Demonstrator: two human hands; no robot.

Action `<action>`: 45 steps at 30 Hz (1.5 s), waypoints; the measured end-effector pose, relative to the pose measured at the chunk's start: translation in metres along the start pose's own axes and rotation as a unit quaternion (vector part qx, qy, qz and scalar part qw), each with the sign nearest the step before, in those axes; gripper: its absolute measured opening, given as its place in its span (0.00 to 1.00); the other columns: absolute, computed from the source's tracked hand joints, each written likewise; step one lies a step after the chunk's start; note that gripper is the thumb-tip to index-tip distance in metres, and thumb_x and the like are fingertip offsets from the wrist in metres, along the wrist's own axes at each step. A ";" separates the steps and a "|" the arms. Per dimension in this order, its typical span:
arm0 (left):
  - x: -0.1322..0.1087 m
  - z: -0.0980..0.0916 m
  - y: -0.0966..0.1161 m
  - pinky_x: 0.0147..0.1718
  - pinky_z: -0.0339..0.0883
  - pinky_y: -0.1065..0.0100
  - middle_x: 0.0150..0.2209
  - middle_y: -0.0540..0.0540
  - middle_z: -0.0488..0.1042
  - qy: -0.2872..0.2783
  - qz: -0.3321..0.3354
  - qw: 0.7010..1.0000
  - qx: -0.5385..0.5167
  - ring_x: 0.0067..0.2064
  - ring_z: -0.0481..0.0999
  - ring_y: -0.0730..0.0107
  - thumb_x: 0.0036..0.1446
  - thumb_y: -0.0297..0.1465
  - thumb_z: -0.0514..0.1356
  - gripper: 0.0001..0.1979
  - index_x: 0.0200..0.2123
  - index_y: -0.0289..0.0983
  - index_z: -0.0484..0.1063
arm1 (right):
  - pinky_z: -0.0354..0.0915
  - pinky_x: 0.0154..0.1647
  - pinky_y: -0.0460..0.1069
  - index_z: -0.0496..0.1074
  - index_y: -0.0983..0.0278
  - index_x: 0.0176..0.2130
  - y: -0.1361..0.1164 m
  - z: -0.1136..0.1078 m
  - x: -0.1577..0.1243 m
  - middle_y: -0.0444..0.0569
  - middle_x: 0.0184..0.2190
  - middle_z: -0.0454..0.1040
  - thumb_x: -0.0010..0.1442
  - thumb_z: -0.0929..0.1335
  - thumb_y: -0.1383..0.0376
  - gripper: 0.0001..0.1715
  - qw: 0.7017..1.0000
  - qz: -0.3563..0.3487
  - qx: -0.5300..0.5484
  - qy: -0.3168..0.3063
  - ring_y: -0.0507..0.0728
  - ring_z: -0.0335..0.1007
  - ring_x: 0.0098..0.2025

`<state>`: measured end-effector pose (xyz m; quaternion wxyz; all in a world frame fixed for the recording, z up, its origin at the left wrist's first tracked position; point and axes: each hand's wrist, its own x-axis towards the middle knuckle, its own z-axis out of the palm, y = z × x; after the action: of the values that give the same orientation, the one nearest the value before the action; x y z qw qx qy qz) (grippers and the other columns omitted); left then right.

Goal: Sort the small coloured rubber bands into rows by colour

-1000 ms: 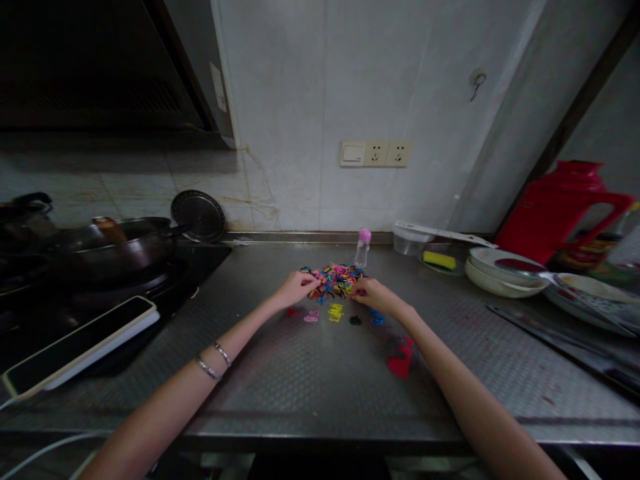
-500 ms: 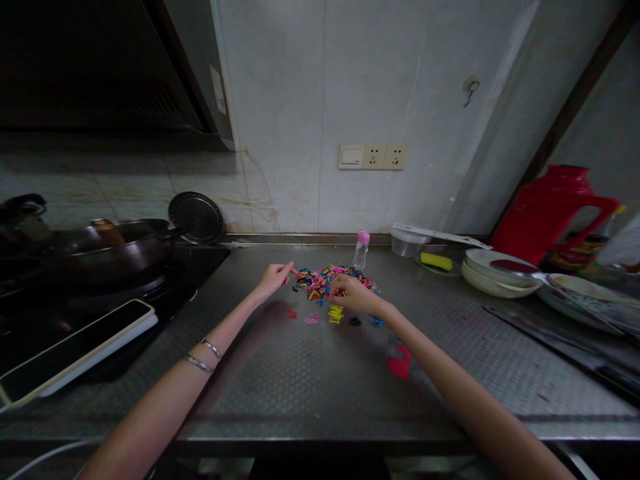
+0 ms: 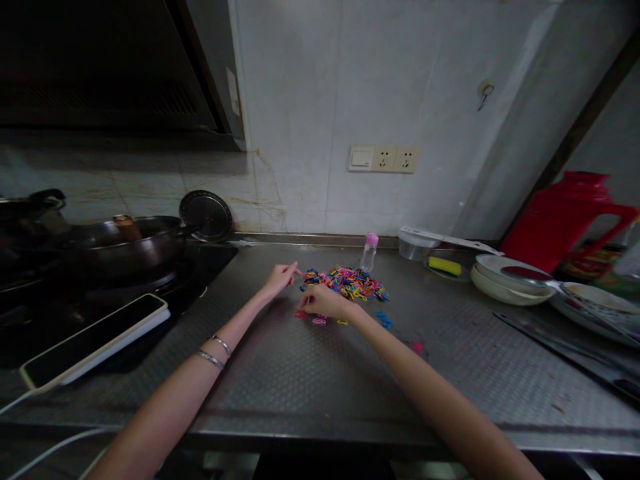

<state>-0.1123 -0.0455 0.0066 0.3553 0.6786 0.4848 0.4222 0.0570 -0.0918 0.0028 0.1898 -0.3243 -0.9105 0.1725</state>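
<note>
A heap of small multicoloured loops (image 3: 350,283), like paper clips or little rubber bands, lies on the metal counter. At its left edge is my left hand (image 3: 281,279), index finger stretched toward the heap and nothing visible in its grasp. My right hand (image 3: 324,301) is low over the front of the heap, its fingertips pinched together at a small red group (image 3: 299,313); what they hold is hidden. In the same row lie pink loops (image 3: 319,320), yellow loops (image 3: 343,321) partly covered by my right hand, and blue loops (image 3: 384,320).
Behind the heap stands a small clear bottle (image 3: 369,253) with a pink cap. A phone-like device (image 3: 95,340) and a pan (image 3: 130,247) are to the left. On the right are a yellow sponge (image 3: 445,267), bowls (image 3: 510,287), a knife (image 3: 555,343) and a red thermos (image 3: 560,220).
My right hand has moved left from the heap to the red group. My left hand stays beside the heap. The whole view has shifted slightly.
</note>
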 end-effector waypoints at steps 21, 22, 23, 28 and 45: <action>-0.008 0.000 -0.008 0.21 0.50 0.74 0.18 0.50 0.68 -0.082 0.053 0.967 0.235 0.20 0.62 0.76 0.44 0.32 0.56 0.14 0.33 0.33 0.76 | 0.61 0.32 0.45 0.74 0.67 0.31 0.052 -0.068 -0.104 0.47 0.28 0.74 0.52 0.63 0.65 0.12 0.986 0.131 0.000 0.107 0.51 0.67 0.29; -0.008 0.001 -0.008 0.21 0.50 0.74 0.17 0.50 0.67 -0.087 0.055 0.964 0.247 0.20 0.62 0.76 0.44 0.32 0.56 0.15 0.34 0.34 0.76 | 0.61 0.33 0.45 0.74 0.67 0.31 0.056 -0.069 -0.110 0.47 0.28 0.74 0.52 0.63 0.65 0.12 0.984 0.138 0.002 0.114 0.52 0.67 0.30; -0.008 0.001 -0.007 0.21 0.50 0.74 0.17 0.50 0.67 -0.090 0.056 0.961 0.255 0.20 0.62 0.76 0.44 0.31 0.56 0.15 0.35 0.34 0.76 | 0.61 0.34 0.45 0.74 0.67 0.31 0.060 -0.068 -0.116 0.47 0.29 0.74 0.52 0.63 0.64 0.13 0.982 0.145 0.005 0.122 0.52 0.67 0.31; -0.004 0.001 -0.012 0.21 0.51 0.74 0.18 0.50 0.68 -0.091 0.058 0.961 0.255 0.21 0.63 0.75 0.43 0.31 0.56 0.12 0.30 0.35 0.76 | 0.62 0.36 0.46 0.74 0.67 0.31 0.069 -0.062 -0.130 0.48 0.30 0.75 0.52 0.63 0.62 0.13 0.975 0.174 0.021 0.140 0.53 0.69 0.32; -0.001 -0.006 -0.014 0.24 0.56 0.74 0.21 0.49 0.69 -0.115 0.080 0.967 0.215 0.23 0.65 0.74 0.46 0.32 0.55 0.09 0.28 0.33 0.72 | 0.62 0.34 0.46 0.74 0.66 0.32 0.070 -0.067 -0.140 0.49 0.30 0.75 0.53 0.63 0.63 0.12 0.968 0.179 -0.040 0.172 0.54 0.68 0.32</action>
<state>-0.1234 -0.0420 -0.0041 0.2196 0.8195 0.4644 0.2540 0.2248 -0.1200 -0.0021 0.2964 -0.5142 -0.7974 0.1092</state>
